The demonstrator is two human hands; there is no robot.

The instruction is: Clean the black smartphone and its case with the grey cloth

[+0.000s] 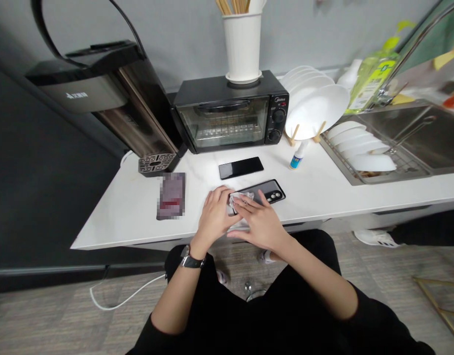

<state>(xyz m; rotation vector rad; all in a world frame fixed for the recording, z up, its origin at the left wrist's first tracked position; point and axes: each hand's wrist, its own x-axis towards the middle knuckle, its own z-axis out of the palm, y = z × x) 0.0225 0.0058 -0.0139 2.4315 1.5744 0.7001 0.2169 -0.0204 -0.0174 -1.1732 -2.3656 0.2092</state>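
Black clothing is filling the bottom of the view, and a watch [192,260] is sitting on the left wrist. Both hands are meeting at the near edge of the white surface [119,217]. The left hand [214,217] is curling its fingers shut on a crumpled wipe [238,201]. The right hand [260,224] is lying nearly flat, fingers straight, pressing on the wipe and a phone [269,191] lying camera side up. A second phone [240,167] is resting just behind, before an oven [227,116].
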